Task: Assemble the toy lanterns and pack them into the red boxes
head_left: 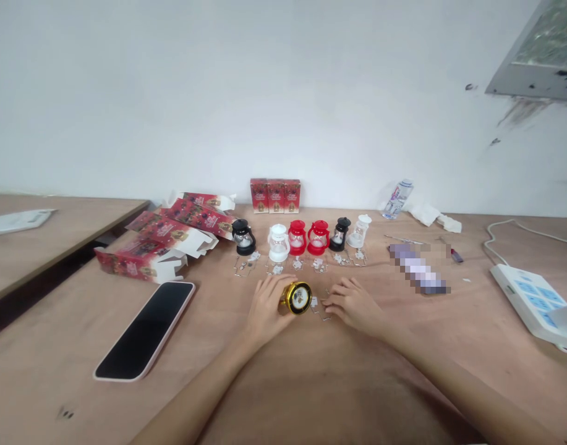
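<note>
My left hand (267, 309) is closed around a small gold lantern (298, 298), tipped over so its round underside faces me. My right hand (352, 306) rests low over the table just right of it, fingers bent and tips together at some small parts; what they pinch is too small to make out. Between the hands lie a bent wire handle (321, 314) and a little white piece (314, 301). Beyond them stands a row of lanterns: black (243, 237), white (278, 243), red (297, 238) and more, with wire handles and small pieces before them.
Opened red boxes (148, 244) are piled at left, near a phone (146, 330). Three red boxes (275, 196) stand by the wall. At right are a clear bottle (398, 199), crumpled tissue (425, 213), a blurred-out flat item (417, 269) and a white power strip (533, 303) with its cable.
</note>
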### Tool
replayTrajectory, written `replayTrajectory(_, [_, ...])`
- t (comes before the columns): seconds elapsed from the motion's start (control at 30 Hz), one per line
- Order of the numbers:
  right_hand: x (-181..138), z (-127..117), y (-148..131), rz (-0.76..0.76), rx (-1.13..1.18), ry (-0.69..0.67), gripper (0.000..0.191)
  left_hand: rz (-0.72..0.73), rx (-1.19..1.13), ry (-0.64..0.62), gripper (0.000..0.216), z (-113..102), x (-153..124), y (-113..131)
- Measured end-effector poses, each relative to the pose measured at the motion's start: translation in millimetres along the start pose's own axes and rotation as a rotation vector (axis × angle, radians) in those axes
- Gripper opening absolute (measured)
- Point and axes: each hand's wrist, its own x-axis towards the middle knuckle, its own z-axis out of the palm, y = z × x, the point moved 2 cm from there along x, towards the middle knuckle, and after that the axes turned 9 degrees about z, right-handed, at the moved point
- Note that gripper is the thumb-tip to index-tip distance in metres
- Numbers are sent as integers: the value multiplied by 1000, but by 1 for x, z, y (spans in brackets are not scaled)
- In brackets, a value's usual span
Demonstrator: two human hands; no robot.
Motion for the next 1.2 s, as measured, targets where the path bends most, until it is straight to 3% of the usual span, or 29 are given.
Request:
replayTrajectory(0.17, [3,3,2,-50,56,115,24,5,1,9,37,1,-1,0])
replayTrajectory(0.37, [8,-35,-25,-33,484,424,14,30,-10,13,38,1,-1,1])
replayTrajectory(0.53, [19,-36,-46,-135,576,469,9,43,-15,38,35,-1,1,3])
replayTrajectory(0.7, [24,-26,-48,-41,645,495,8,42,-17,39,34,-1,0,3])
replayTrajectory(0.83, [28,-25,-45,108,807,418,11,34,-24,28,36,0,-1,2])
replayTrajectory(0.97, [36,-14,-42,308,1059,228,24,22,-21,20,34,1,-1,2])
replayTrajectory(1.07, [40,-6,-41,324,1178,108,30,13,12,25,32,0,-1,4])
replayTrajectory(1.2, [32,-7,-27,302,1127,125,24,-39,23,47,34,-3,-1,5])
